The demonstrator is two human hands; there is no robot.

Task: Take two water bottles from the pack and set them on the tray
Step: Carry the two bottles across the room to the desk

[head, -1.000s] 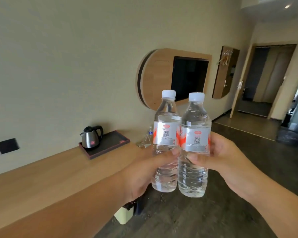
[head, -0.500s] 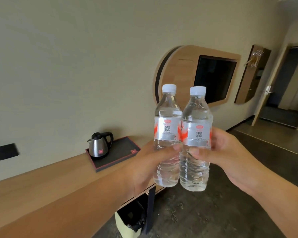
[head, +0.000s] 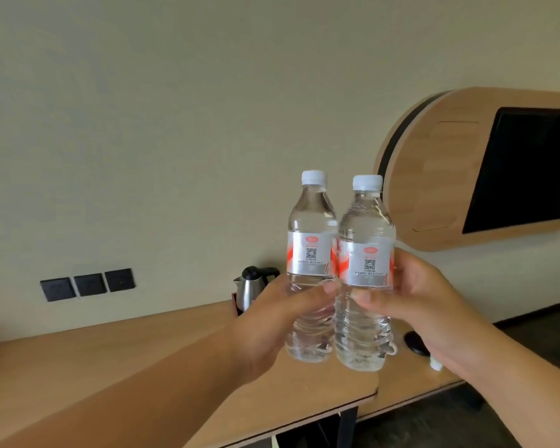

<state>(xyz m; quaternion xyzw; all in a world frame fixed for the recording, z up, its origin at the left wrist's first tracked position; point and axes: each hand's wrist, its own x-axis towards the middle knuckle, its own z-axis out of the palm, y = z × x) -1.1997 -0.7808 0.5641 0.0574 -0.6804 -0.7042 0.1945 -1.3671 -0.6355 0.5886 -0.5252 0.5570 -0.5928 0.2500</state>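
I hold two clear water bottles upright, side by side and touching, above the wooden desk. My left hand (head: 272, 324) grips the left bottle (head: 311, 227) around its lower half. My right hand (head: 421, 305) grips the right bottle (head: 366, 234) the same way. Both have white caps and silver-and-red labels. The dark tray is almost wholly hidden behind my left hand and the bottles; only a sliver of its edge (head: 234, 302) shows under the steel kettle (head: 251, 289).
The wooden desk (head: 126, 354) runs along the wall, with its front edge near the frame's bottom. Three black wall plates (head: 88, 284) sit left of the kettle. A wood-framed dark screen (head: 527, 169) hangs at right. A small black object (head: 416, 344) lies on the desk by my right wrist.
The view has swung left and come closer to the desk. The kettle and tray, once left of the bottles, now sit right behind my left hand. Both grips are unchanged.
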